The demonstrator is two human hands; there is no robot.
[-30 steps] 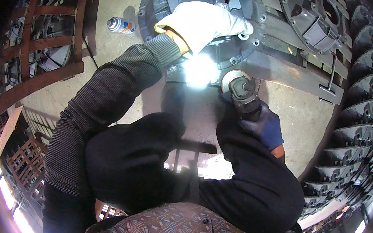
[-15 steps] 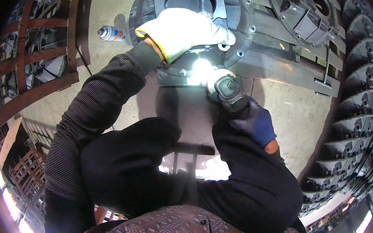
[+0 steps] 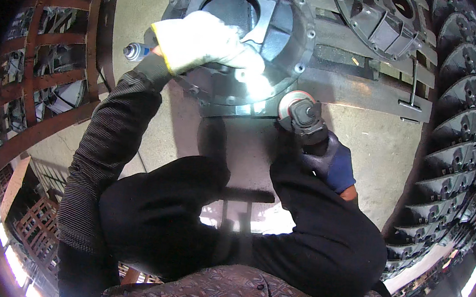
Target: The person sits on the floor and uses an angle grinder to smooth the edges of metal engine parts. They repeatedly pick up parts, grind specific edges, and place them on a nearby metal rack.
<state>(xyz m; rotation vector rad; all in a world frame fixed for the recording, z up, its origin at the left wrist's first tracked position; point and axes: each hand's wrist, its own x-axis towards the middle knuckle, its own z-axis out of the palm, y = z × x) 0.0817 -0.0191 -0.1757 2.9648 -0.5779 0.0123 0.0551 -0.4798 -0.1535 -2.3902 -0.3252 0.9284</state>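
Note:
A large round grey cast metal housing [image 3: 284, 30] with a wide opening lies in front of me. My left hand [image 3: 202, 42], in a white glove with a yellow cuff, is closed on its left part; glare hides some fingertips. A bright patch of light falls on the housing's near rim. To the right of that rim, my right hand [image 3: 334, 163], in a dark blue glove, is wrapped round an angle grinder [image 3: 309, 124]. Its disc [image 3: 291, 102] faces the housing and appears apart from it.
Left of the housing lies a spray can [image 3: 136, 52]. A second housing [image 3: 376, 27] rests on slats at the far right, near a T-shaped metal bar [image 3: 413, 88]. Stacked castings [image 3: 458, 127] line the right side; a rusty metal rack [image 3: 31, 65] stands at left.
The housing has turned, its opening now tilted, and my left hand has shifted left with it. My right hand has drawn the grinder slightly to the right, farther from the rim.

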